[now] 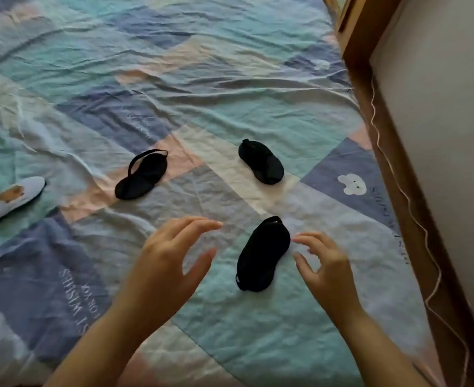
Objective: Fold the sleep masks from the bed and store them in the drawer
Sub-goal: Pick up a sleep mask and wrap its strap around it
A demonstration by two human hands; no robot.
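Three black sleep masks lie flat on the bed. The nearest black mask [262,254] sits between my hands. My left hand [171,258] hovers just left of it, fingers spread and empty. On its right, my right hand [324,266] is open too, fingertips close to the mask's edge without holding it. A second black mask [142,174] lies farther back at left with its strap showing. The third black mask [261,162] rests at the back right. A light blue mask with an orange animal print [11,198] lies at the far left edge.
The patchwork quilt [174,88] in teal, blue and pink covers the bed, wrinkled. A wooden bed frame [414,208] runs along the right side against a pale wall [448,121], with a thin white cord [409,202] trailing over it. No drawer is in view.
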